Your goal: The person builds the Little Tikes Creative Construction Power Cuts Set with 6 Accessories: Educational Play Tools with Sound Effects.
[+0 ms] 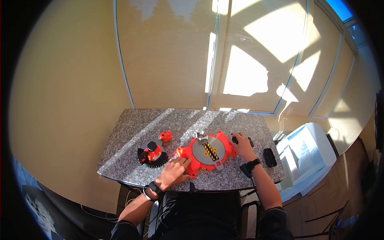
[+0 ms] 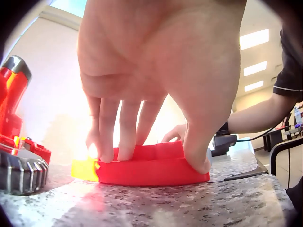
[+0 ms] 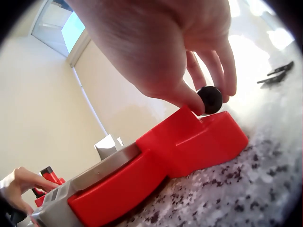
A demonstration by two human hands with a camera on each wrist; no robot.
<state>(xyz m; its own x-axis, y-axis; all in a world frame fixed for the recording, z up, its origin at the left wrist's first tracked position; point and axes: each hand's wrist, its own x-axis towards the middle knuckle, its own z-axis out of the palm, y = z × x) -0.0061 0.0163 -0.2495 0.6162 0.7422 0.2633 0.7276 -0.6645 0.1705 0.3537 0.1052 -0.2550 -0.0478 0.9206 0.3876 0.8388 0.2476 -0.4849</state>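
A red base (image 1: 229, 147) with a round grey disc (image 1: 200, 155) and a yellow-and-black striped strip lies on the speckled table. The left hand (image 1: 174, 172) grips its near-left arm; in the left wrist view the thumb presses one end of the red part (image 2: 142, 172) and the fingers reach over it. At the far-right arm, the right hand (image 1: 243, 149) pinches a small round black piece (image 3: 211, 100) between thumb and fingers, just above the red arm (image 3: 203, 146) in the right wrist view. Whether that piece touches the arm, I cannot tell.
To the left stand a red-and-black toy with a ridged black rim (image 1: 153, 158) and a small red piece (image 1: 165, 136). A black object (image 1: 269, 157) lies near the table's right edge (image 1: 280, 170), and small black parts (image 3: 277, 75) lie beyond the right hand.
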